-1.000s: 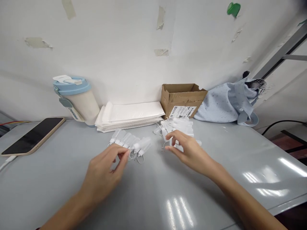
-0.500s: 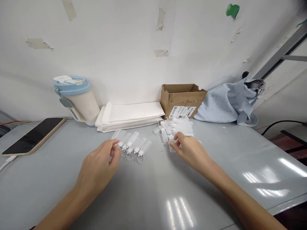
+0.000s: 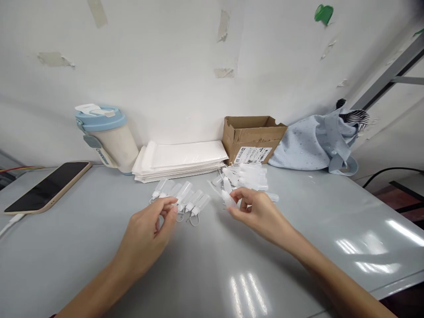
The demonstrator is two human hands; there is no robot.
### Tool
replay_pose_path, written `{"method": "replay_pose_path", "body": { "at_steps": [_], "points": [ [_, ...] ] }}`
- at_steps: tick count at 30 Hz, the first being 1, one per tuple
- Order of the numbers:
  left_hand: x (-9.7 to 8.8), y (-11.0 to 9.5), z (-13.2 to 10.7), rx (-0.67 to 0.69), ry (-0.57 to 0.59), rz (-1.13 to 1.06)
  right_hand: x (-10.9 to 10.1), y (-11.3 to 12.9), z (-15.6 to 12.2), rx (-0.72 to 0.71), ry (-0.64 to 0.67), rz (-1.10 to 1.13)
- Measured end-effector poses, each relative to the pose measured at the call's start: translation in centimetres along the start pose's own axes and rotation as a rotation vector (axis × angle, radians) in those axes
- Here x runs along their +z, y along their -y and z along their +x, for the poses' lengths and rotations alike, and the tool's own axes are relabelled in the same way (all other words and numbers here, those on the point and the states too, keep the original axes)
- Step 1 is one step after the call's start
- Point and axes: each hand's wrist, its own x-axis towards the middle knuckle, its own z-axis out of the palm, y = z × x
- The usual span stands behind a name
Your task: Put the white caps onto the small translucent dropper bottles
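Taking twelve o'clock as straight ahead across the counter (image 3: 198,274), the right hand (image 3: 260,212) has its fingers clamped on one small squeeze bottle (image 3: 229,199), just past twelve; they grip the body, probably to leave the nozzle end free, which points towards about eleven; the left hand (image 3: 149,225), near eleven, has its thumb and forefinger almost together at the near edge of a row of bottles (image 3: 198,203), though whether they pinch anything I cannot tell; that row lies side by side, caps towards the person, seemingly to keep each one distinct; the looser bottle pile (image 3: 250,176) sits near one o'clock, before the cardboard box (image 3: 255,139), apparently for easy reach by the right hand.
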Motion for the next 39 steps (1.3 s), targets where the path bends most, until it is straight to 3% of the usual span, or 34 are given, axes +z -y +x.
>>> {"method": "replay_pose_path", "body": {
  "at_steps": [5,10,16,26,39],
  "points": [
    [0.0,-0.9,-0.5,0.022,0.114,-0.139,1.1,0.9,-0.9,-0.261,0.057,0.021],
    [-0.3,-1.2,-0.7,-0.057,0.124,-0.222,1.4,1.2,-1.5,-0.385,0.109,-0.009],
    [-0.4,-1.5,-0.9,-0.050,0.157,-0.298,1.5,1.1,-1.7,-0.416,0.143,-0.073],
    [-0.2,-1.0,-1.1,-0.047,0.418,-0.609,1.7,1.4,-2.0,-0.462,0.217,-0.088],
    [-0.4,-1.0,-1.1,-0.039,0.445,-0.594,1.7,1.3,-2.2,-0.547,0.204,-0.070]
  ]
}}
